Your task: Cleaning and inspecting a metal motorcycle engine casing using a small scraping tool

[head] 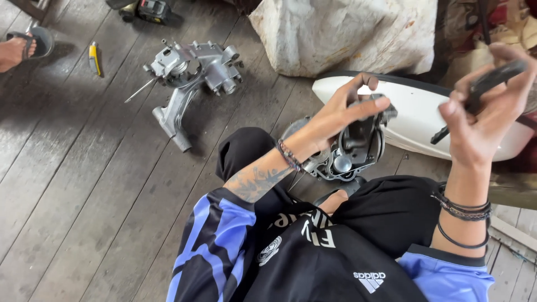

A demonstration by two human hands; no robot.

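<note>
1. Nearest to me are my own knees and my black and blue jersey point(313, 257); I sit on the wooden plank floor point(84, 184) with the work just beyond my lap.
2. My left hand point(341, 112) reaches down over the engine cover point(352, 151), a grey cast-metal piece with round bores that lies on the floor just past my knees. The fingers are loosely curled, thumb and fingertips drawn toward each other above the casting's upper edge. I cannot tell for sure whether they pinch a small part or only touch the metal.
3. My right hand point(481, 112) is raised on the right, well above the floor, pressed shut around a dark tool handle point(481, 89). Its working end is blurred, so I cannot name the tool more exactly.
4. To do this well, I judge that I should steady the casting with my left fingers before the tool comes near, and keep my wrist out of the tool's way.
5. Just behind the casting lies a white body panel point(414, 117), curved and smooth.
6. Farther left rests a second crankcase casting point(190, 78), silver, with a thin rod sticking out of its left side.
7. Farther off are a yellow-handled tool point(95, 59), a crumpled white sack point(347, 33), and at the far left another person's sandalled foot point(19, 47).
</note>
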